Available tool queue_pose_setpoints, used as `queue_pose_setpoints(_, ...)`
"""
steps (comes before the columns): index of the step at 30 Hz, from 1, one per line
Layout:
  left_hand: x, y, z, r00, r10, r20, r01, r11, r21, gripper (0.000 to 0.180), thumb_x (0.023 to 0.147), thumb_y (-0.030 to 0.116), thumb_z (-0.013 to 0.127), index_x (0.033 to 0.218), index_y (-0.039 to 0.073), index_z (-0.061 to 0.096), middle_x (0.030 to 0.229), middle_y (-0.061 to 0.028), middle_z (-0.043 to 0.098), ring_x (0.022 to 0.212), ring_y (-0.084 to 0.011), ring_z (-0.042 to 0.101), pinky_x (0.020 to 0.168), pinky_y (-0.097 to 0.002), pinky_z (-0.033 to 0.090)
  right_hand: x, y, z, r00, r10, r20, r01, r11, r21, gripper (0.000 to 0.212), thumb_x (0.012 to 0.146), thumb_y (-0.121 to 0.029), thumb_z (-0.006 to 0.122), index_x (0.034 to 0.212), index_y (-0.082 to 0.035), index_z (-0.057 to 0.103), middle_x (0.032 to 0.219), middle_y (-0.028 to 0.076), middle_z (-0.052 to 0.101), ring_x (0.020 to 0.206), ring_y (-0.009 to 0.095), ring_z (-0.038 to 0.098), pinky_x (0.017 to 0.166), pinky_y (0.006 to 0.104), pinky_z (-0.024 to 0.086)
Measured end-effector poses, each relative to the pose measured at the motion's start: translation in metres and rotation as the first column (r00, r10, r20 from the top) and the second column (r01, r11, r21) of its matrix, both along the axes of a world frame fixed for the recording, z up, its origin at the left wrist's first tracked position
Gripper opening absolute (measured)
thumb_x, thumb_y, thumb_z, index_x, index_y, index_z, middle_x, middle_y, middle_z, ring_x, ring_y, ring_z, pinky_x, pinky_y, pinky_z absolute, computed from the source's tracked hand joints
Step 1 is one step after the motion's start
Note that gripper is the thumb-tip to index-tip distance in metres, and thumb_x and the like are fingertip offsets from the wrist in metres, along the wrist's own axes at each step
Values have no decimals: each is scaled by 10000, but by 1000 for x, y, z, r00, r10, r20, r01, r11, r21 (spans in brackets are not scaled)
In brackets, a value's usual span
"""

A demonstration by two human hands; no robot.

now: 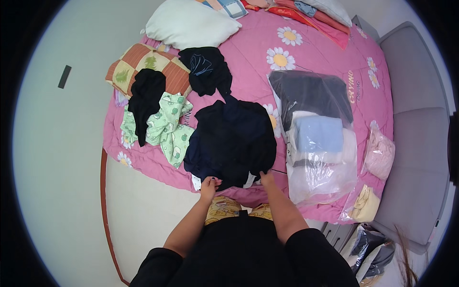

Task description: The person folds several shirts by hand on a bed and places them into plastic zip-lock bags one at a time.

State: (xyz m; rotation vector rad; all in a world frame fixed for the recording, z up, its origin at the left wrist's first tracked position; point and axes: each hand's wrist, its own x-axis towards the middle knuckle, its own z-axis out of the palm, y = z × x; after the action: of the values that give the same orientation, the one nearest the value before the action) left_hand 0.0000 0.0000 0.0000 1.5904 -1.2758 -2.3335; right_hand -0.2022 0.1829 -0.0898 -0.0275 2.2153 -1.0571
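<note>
A large dark garment (234, 136), black and navy, lies spread in a rumpled heap at the near edge of the bed. Its kind cannot be made out. My left hand (210, 186) is closed with the fingers pinched at the garment's near left edge. On the near right edge, my right hand (267, 179) grips the dark cloth. Between and beside my hands, bits of white cloth (250, 180) peek out from under it. Just beyond the heap lies a smaller black garment (205, 69) with a pale line print, touching it.
Left of the heap are green patterned clothes (169, 124), a black garment (146, 98) and a checked pillow (131, 64). A white pillow (191, 24) lies beyond. On the right, a clear bag (320, 179) holds folded clothes, near a grey headboard (416, 124). Pink daisy bedding (248, 52) covers the bed.
</note>
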Motion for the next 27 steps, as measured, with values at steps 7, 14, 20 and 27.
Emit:
queue_pose_setpoints(7, -54, 29, 77, 810, -545, 215, 499, 451, -740, 777, 616, 221, 738, 1237, -20, 338, 1216, -243, 412, 1147, -351, 399, 962, -365, 330, -58, -26, 203, 896, 194, 400, 115, 768, -630, 272, 840, -200, 539, 1028, -5, 536, 897, 40, 592, 805, 114, 535, 724, 268, 417)
queue_pose_setpoints(14, -154, 34, 149, 789, -615, -6, 224, 297, -928, 872, 609, 206, 750, 1288, -29, 256, 1268, -233, 357, 1159, -345, 387, 979, -359, 309, -117, 12, 414, 926, 221, 306, 250, 248, -936, 308, 880, -173, 462, 1112, 30, 461, 1034, 122, 573, 936, 215, 572, 824, 327, 452)
queue_pose_setpoints(20, -209, 57, 207, 563, -718, -408, 143, 571, -808, 923, 632, 93, 717, 1356, 56, 146, 1302, -176, 340, 1178, -295, 389, 952, -405, 326, -109, 16, 424, 974, 109, 196, 126, 458, -880, 140, 880, -234, 500, 829, -106, 520, 731, -25, 560, 620, 50, 520, 545, 195, 412)
queue_pose_setpoints(27, -216, 36, 228, 681, -577, -450, -12, 607, -795, 146, 813, 8, 467, 919, 6, 568, 797, -25, 574, 759, -103, 524, 692, -221, 398, -124, 22, 418, 973, -78, 219, 231, 428, -874, 182, 848, -269, 551, 725, -145, 501, 566, -71, 408, 480, 33, 365, 494, 194, 334)
